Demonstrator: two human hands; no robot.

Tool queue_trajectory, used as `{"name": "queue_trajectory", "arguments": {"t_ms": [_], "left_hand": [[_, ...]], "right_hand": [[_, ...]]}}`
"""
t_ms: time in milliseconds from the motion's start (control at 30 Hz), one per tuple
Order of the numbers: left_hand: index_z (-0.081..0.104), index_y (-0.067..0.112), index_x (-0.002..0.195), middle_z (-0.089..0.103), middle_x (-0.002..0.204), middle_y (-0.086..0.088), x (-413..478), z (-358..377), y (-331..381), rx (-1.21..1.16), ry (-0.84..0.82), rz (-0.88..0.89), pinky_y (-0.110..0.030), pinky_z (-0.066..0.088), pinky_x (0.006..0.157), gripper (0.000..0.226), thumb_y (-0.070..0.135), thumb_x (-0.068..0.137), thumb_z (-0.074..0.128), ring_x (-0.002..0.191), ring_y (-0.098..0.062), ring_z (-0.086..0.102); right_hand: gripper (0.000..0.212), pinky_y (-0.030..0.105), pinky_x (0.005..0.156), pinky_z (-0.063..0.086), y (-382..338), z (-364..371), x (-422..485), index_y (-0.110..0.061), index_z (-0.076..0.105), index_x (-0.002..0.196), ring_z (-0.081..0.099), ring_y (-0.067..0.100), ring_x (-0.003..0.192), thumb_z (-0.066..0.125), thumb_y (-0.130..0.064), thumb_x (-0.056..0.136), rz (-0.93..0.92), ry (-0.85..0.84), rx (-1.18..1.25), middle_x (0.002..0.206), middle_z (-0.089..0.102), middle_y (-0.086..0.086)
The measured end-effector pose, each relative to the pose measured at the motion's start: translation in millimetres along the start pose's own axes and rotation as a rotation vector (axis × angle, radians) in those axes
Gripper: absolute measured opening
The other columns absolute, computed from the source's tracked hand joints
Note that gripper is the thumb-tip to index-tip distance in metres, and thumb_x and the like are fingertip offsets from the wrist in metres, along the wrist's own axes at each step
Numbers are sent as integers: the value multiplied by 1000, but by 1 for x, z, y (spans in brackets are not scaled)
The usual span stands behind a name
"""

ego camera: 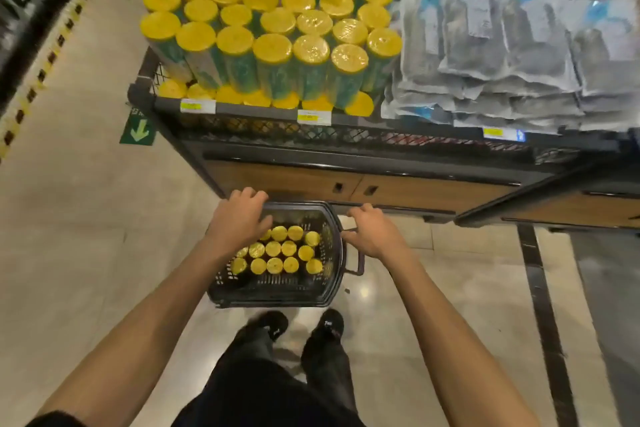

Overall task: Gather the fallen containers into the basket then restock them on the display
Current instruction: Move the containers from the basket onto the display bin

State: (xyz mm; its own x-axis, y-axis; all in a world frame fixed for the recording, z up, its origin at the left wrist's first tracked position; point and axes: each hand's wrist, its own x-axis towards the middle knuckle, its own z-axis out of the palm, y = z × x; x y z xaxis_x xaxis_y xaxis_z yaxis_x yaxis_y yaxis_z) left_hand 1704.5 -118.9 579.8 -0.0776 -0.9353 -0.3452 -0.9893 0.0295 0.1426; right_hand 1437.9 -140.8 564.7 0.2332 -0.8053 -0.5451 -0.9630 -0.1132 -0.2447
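A black plastic basket stands on the floor in front of my feet, holding several upright yellow-lidded containers. My left hand hovers over the basket's far left corner with fingers loosely spread, holding nothing. My right hand is at the basket's right rim by its handle, fingers relaxed; whether it touches the handle I cannot tell. Above, the display carries several rows of the same teal containers with yellow lids.
Grey and blue bagged goods fill the display's right half. Wooden cabinet doors sit under the display. A green arrow sticker marks the floor at left, beside a yellow-black striped line. My black shoes stand behind the basket.
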Motion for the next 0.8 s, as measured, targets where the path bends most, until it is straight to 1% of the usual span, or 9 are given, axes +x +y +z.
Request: {"name": "queue_trajectory", "arguments": {"t_ms": [133, 267, 367, 533, 633, 700, 800], "left_hand": [[54, 16, 129, 58, 123, -11, -19, 22, -11, -61, -37, -137, -43, 46, 86, 45, 39, 90, 56, 112, -33, 54], [55, 16, 126, 59, 116, -14, -31, 43, -33, -72, -49, -209, -46, 49, 80, 44, 38, 88, 55, 106, -36, 56], [56, 13, 121, 59, 112, -16, -32, 53, -51, -83, -76, -218, -45, 48, 77, 41, 38, 89, 55, 102, -38, 57], [57, 11, 113, 59, 108, -18, -15, 86, -85, -151, -90, -191, -46, 50, 78, 34, 36, 90, 55, 99, -38, 57], [56, 11, 117, 59, 109, -18, 2, 122, -108, -141, -116, -169, -45, 50, 77, 37, 36, 90, 56, 102, -38, 56], [56, 10, 116, 59, 108, -19, 14, 151, -125, -142, -121, -146, -45, 50, 77, 36, 34, 89, 56, 102, -39, 56], [57, 9, 116, 60, 110, -22, 37, 202, -152, -183, -130, -106, -45, 50, 78, 37, 31, 87, 58, 103, -42, 57]], "right_hand": [[54, 44, 98, 46, 4, 14, 19, -16, 49, 136, 48, 31, 123, 58, -44, 92, -71, -50, -26, 134, 49, 11], [47, 44, 94, 49, 0, 38, 28, -16, 54, 128, 50, 30, 118, 61, -43, 90, -112, -98, -32, 126, 53, 11], [48, 48, 91, 51, -6, 53, 36, -16, 53, 131, 48, 32, 120, 61, -41, 90, -100, -116, -12, 126, 50, 12], [50, 46, 98, 45, -18, 92, 51, -11, 50, 134, 46, 38, 123, 58, -40, 93, -40, -135, -17, 132, 50, 18], [53, 44, 101, 42, -20, 134, 69, -9, 49, 135, 44, 39, 126, 59, -40, 93, 22, -151, 2, 135, 48, 21], [56, 44, 103, 41, -19, 168, 83, -9, 46, 137, 43, 40, 128, 61, -40, 93, 65, -159, 34, 137, 46, 23], [56, 43, 98, 42, -13, 218, 107, -10, 48, 137, 47, 40, 124, 60, -43, 93, 122, -144, 34, 134, 51, 23]]}}
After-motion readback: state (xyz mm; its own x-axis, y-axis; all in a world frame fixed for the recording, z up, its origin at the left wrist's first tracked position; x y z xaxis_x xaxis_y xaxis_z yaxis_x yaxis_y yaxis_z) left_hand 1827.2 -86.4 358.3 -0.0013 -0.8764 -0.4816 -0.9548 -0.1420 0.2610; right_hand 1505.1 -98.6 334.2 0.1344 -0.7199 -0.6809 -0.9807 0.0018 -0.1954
